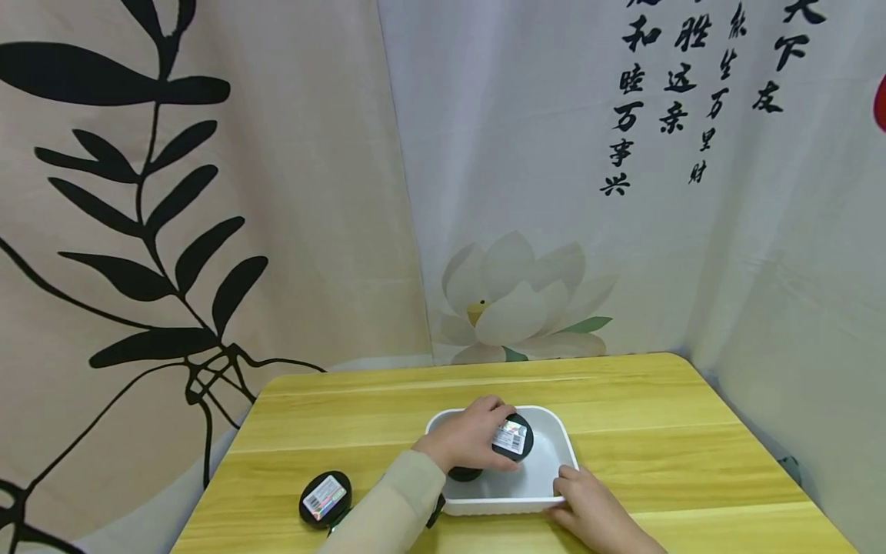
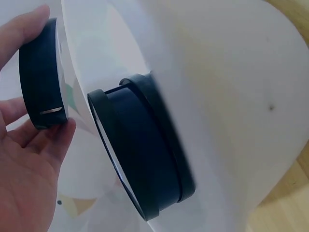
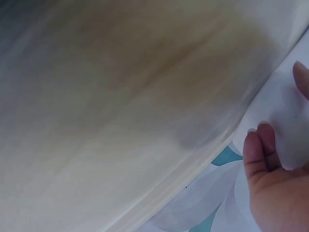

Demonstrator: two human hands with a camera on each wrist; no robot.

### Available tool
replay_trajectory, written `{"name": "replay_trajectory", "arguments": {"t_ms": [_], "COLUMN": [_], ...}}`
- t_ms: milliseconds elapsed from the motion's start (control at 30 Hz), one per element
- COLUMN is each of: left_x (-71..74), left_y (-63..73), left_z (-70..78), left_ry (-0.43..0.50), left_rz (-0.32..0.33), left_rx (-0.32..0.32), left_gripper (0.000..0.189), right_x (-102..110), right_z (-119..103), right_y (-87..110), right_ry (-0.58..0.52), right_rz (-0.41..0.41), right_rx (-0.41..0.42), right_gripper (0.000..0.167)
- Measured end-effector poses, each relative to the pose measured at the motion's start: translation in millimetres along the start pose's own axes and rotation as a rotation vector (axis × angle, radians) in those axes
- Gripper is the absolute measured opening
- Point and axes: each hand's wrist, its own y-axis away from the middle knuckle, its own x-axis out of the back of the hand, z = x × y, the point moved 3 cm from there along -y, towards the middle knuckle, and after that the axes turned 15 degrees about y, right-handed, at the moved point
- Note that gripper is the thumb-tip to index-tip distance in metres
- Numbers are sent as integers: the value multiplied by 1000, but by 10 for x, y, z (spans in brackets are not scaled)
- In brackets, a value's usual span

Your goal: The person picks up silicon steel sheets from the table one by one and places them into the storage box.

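My left hand (image 1: 465, 437) holds a round black container (image 1: 527, 440) above the white tray (image 1: 550, 454). A white barcode label covers its flat face. In the left wrist view, thumb and fingers grip this black container (image 2: 42, 72) by its edge. Another round black container (image 1: 464, 474) lies inside the tray, partly hidden beneath the left hand; up close this second container (image 2: 145, 150) shows a stepped, rimmed side. At the tray's near right corner, my right hand (image 1: 594, 509) pinches the rim. The right wrist view shows the right hand (image 3: 275, 188) with curled fingers against the white tray.
Left of the tray, near my left sleeve (image 1: 394, 504), a third round black container (image 1: 325, 500) with a barcode label lies on the yellow wood-grain table (image 1: 623, 415). Printed curtains (image 1: 332, 192) hang behind and beside the table.
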Motion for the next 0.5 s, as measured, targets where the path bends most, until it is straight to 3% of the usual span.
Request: {"name": "replay_trajectory", "arguments": {"t_ms": [300,500], "left_x": [34,29], "left_y": [-56,-104], "left_z": [9,6], "left_ry": [-34,-45], "left_rz": [-31,-46], "left_rx": [-35,-51], "left_gripper": [86,85], "right_x": [-4,-30], "right_z": [1,-3], "right_y": [-22,-12], "right_ry": [-43,-26], "right_rz": [-99,-35], "right_rx": [-33,-18], "right_gripper": [20,21]}}
